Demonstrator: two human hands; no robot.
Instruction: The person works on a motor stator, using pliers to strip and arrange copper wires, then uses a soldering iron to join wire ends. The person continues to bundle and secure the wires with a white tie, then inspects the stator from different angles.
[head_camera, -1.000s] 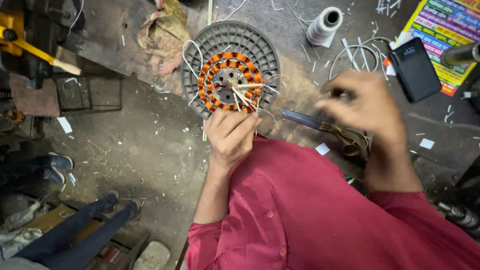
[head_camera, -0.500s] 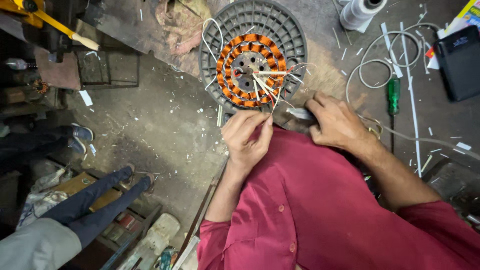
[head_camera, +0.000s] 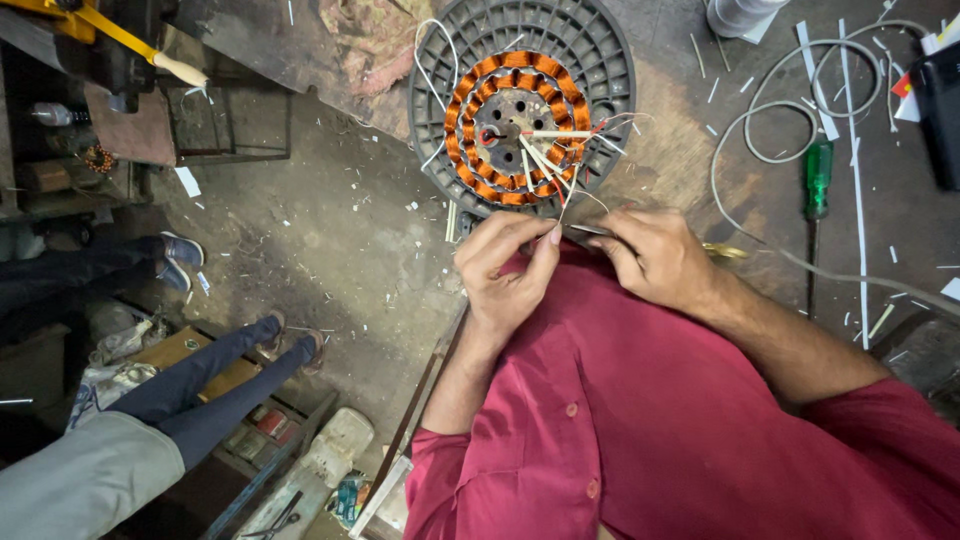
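Nearest to me, my red shirt (head_camera: 640, 420) fills the lower frame, and both forearms reach forward from it to the near edge of the desk (head_camera: 700, 160). My left hand (head_camera: 505, 270) has its grip pressed together: thumb and forefinger pinch a thin pale wire end (head_camera: 563, 205) just below the motor's rim. My right hand (head_camera: 655, 255) meets it from the other side, fingers closed on a slim dark tool (head_camera: 590, 230) whose tip lies against the same wire. I judge the 2 hands sit this close so the wire stays taut and steady while the tool works on it.

Just beyond my fingers sits the round grey motor housing (head_camera: 520, 100), lying flat, with its ring of copper coils (head_camera: 470, 140) facing up. Several white leads (head_camera: 545, 155) fan from its centre toward my hands, so there is little slack to pull back.

To the right, a green screwdriver (head_camera: 818, 175) and a loop of grey cable (head_camera: 760, 120) lie well apart from my hands, leaving bare desk between. To the left the desk ends and the floor (head_camera: 330, 240) drops away; another person's legs (head_camera: 220, 375) stand there, well clear of my elbow.
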